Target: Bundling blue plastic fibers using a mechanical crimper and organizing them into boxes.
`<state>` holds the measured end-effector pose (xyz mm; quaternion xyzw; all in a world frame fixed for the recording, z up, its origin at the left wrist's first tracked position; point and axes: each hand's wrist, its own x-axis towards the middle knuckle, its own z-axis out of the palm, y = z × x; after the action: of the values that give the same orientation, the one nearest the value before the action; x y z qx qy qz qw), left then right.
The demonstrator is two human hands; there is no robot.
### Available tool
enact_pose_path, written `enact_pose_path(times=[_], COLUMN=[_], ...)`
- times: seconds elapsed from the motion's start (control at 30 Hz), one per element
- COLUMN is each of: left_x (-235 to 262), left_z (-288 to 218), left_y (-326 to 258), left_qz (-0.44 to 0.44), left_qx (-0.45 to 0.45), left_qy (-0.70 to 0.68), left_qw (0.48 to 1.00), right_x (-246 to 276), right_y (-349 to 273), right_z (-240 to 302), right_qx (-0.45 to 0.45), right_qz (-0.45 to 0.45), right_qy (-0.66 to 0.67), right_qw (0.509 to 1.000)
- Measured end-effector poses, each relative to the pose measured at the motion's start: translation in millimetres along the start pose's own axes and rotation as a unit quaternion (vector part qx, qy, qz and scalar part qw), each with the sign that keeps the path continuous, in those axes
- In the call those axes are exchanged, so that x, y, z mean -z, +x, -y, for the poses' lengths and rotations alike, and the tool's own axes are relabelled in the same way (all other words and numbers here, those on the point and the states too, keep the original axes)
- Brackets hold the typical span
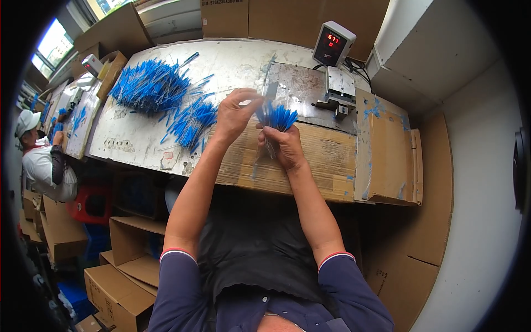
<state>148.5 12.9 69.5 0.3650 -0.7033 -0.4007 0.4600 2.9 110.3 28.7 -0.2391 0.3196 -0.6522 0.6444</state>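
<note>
My right hand [284,146] is closed round a bundle of thin strands with blue ends [278,117], the blue ends pointing away from me. Just left of it, my left hand [237,114] is raised with thumb and fingers pinched together close to the bundle's tips. A greyish, see-through blur [271,91] shows beside those fingertips; what they hold is too faint to name. Left of my hands lies a smaller heap of the same blue-ended strands [193,123], and behind it a large pile [149,86].
Flattened cardboard [326,160] covers the table's near edge. A metal plate carries a small machine [339,88], with a red-digit display box [333,44] behind. An open carton [395,155] stands at the right. Boxes [119,293] stand low at left, near a seated person [47,160].
</note>
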Motion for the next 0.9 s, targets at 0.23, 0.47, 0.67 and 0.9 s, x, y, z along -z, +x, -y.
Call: enact_pose_path(times=[0.23, 0.47, 0.67, 0.9], left_x=[0.6, 14.2, 35.7, 106.1], left_z=[-16.3, -24.5, -37.8, -2.0], left_y=[2.5, 6.8, -12.4, -155.1], left_qz=[0.015, -0.056, -0.187, -0.205], left_qx=[0.005, 0.085, 0.111, 0.213], left_qy=[-0.073, -0.153, -0.307, -0.213], left_qw=[0.997, 0.983, 0.926, 0.931], right_x=[2.2, 0.5, 5.8, -5.2], right_y=[1.5, 1.9, 1.0, 6.8], right_z=[-1.3, -0.4, 0.2, -15.5], right_qx=[0.015, 0.015, 0.018, 0.019], right_qz=[0.005, 0.006, -0.002, 0.010], right_qy=[-0.008, -0.023, -0.025, 0.012], right_qw=[1.000, 1.000, 1.000, 1.000])
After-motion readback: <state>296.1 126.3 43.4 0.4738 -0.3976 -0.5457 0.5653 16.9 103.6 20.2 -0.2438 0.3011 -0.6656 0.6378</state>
